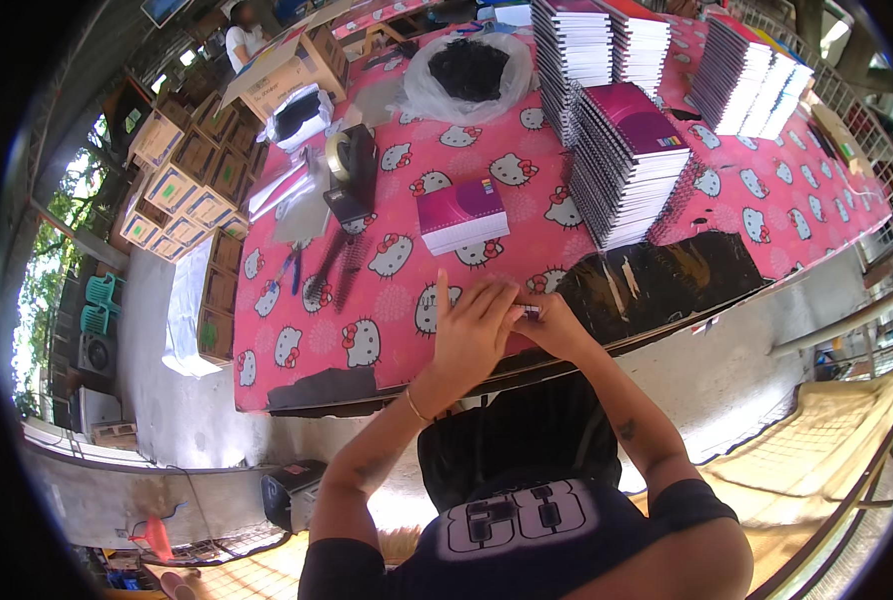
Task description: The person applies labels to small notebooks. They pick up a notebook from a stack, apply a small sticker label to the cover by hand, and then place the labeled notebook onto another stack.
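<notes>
Both your forearms come up from the lower edge and meet at the near edge of the tabletop, about midway along it. Your left hand lies on top, back of the hand up, fingers stretched forward and close together, the forefinger raised a little; a thin band circles that wrist. Your right hand sits just beside it, touching, fingers curled and pinched at the tips under the left fingers. Both elbows are bent, the upper arms spread outward.
</notes>
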